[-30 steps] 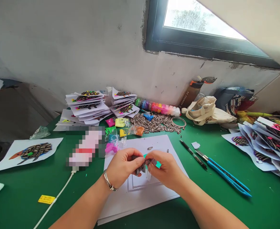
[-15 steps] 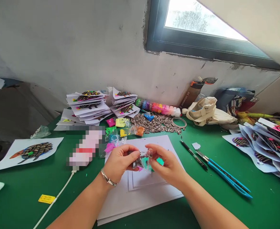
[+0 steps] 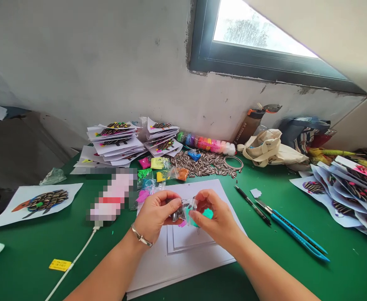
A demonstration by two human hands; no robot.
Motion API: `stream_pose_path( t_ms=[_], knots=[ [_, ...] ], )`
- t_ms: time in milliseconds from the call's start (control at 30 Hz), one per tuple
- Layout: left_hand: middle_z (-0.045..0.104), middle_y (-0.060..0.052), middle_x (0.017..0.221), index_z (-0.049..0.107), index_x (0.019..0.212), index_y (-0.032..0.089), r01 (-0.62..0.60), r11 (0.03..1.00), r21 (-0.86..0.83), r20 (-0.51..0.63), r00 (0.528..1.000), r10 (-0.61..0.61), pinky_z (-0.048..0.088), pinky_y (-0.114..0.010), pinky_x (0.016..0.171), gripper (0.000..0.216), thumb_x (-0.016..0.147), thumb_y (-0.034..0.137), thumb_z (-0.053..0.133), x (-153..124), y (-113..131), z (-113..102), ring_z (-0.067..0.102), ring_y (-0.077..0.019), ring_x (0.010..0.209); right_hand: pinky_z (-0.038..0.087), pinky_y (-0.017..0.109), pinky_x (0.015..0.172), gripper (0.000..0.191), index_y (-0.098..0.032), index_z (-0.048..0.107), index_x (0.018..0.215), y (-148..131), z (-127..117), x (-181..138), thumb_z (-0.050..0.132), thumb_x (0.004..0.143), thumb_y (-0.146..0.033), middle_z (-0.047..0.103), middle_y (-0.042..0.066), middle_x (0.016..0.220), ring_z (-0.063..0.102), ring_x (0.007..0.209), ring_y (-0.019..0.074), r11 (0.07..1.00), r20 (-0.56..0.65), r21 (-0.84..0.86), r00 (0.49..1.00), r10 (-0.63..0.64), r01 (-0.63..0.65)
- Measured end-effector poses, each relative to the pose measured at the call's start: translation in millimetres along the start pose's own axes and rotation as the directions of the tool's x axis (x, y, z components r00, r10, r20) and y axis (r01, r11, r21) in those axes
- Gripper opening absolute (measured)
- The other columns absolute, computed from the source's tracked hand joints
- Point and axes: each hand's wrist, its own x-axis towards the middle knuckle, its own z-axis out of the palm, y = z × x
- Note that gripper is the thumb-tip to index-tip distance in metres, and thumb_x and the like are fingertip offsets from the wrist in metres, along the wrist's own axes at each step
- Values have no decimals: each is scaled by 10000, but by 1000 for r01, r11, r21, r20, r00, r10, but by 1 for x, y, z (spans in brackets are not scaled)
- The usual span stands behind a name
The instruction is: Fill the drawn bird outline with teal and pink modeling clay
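Over the white paper sheets (image 3: 161,267), both my hands hold a small clear plastic bag of black modelling clay (image 3: 177,214). My left hand (image 3: 156,213), with a silver bracelet at its wrist, pinches the dark, filled end. My right hand (image 3: 216,215) has thumb and fingers closed on the clear end of the bag. Teal clay (image 3: 207,213) shows between the fingers of the right hand. A bit of pink clay (image 3: 182,224) lies below the bag, partly hidden.
Bagged coloured clay (image 3: 160,163) and striped sunflower seeds (image 3: 208,163) lie behind the paper. A pen (image 3: 252,204) and blue tweezers (image 3: 299,234) are on the right. Seed pictures are stacked at the back (image 3: 117,142) and right (image 3: 342,188). A white cable (image 3: 73,263) crosses the left.
My right hand's fingers have curled in more, closer to the left hand, on the bag's clear end. The left hand keeps its hold. The view has shifted slightly.
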Motion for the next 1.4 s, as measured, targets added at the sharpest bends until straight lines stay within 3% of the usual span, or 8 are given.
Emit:
stream_pose_path(
  t_ms=[400,533,633,767,867,1100,1267,1400],
  knots=[
    [622,4,676,639,786,152,0,1000,-7,7,1000,0,572,-286,505,320,616,363,809,1,-2,0,576,-121,577,466,297,688,151,-217,621,937,6,-2,-1,537,814,-191,640,30,814,571,714,157,989,-127,-102,984,-121,109],
    [612,10,675,640,771,150,-4,1000,-24,-27,1000,3,576,-289,510,334,586,357,826,1,2,-2,572,-127,610,472,296,648,178,-200,655,951,5,-4,3,560,821,-276,655,44,809,585,682,157,984,-110,160,989,101,-82],
    [619,9,679,647,795,152,-11,1000,-19,-57,998,10,585,-305,526,349,589,372,823,3,4,-5,583,-135,627,460,279,619,211,-184,654,929,3,-8,7,622,795,-344,656,38,776,567,623,132,874,-42,428,962,271,-228],
    [643,3,712,647,793,154,-50,998,-24,-129,991,47,594,-320,564,358,590,394,819,9,4,-11,608,-146,659,418,237,567,231,-179,632,852,3,-15,12,714,734,-360,636,12,732,534,581,99,721,50,627,939,340,-295],
    [662,-12,741,649,811,150,-66,997,-28,-163,985,60,593,-318,583,373,594,405,813,14,2,-16,619,-151,675,393,213,543,207,-182,607,786,3,-18,12,734,727,-334,606,-14,687,516,561,83,675,86,670,936,342,-308],
    [694,-44,800,648,879,150,-80,996,-48,-194,979,70,580,-332,618,414,570,369,816,19,-3,-19,647,-178,716,456,272,668,256,-175,662,957,7,-19,10,699,764,-340,679,61,879,594,670,127,736,111,596,941,321,-321],
    [702,-64,814,632,912,146,-93,993,-71,-160,984,81,570,-346,648,439,574,358,817,19,-6,-20,647,-185,736,435,245,610,204,-170,672,824,11,-17,11,705,753,-358,631,4,689,547,601,106,832,49,468,949,312,-298],
    [701,-69,848,632,916,142,-96,994,-61,-156,984,86,546,-308,649,430,582,346,810,21,-7,-20,639,-170,733,460,255,653,240,-193,656,884,13,-15,10,733,717,-348,649,5,776,574,671,122,836,50,467,952,302,-289]
  ],
)
